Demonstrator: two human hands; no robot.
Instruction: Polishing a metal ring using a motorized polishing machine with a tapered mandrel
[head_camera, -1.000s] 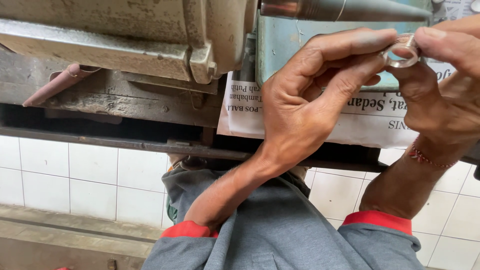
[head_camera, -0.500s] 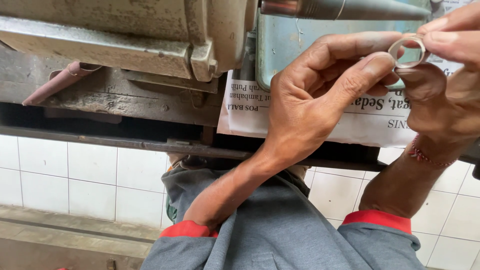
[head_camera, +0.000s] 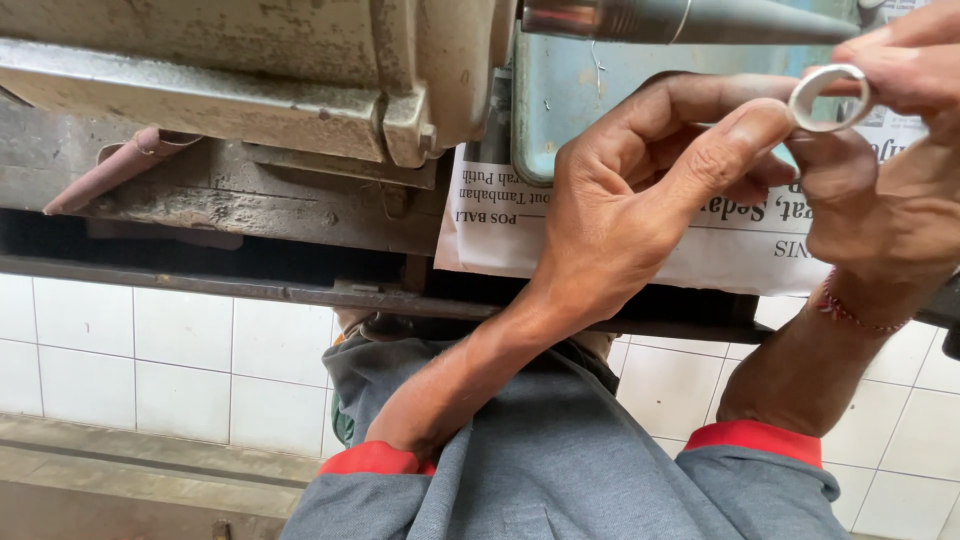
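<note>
overhead, a worn, pitted metal machine (head_camera: 250, 90) spans the frame, grey paint flaking – beneath it a sheet of printed newspaper (head_camera: 720, 230), white with black type. behind, glossy white wall tiles (head_camera: 150, 360). the left hand (head_camera: 640, 200) curls loosely; the right hand (head_camera: 890, 160) pinches a small silvery ring (head_camera: 828, 97) – held below a tapered steel mandrel (head_camera: 690, 20).

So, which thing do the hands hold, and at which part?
A small silver metal ring, pinched at its rim by the right hand; the left hand touches its left edge.

Grey sleeves (head_camera: 560, 480) with red cuffs (head_camera: 760, 438), red thread bracelet (head_camera: 845, 312) on right wrist
</note>
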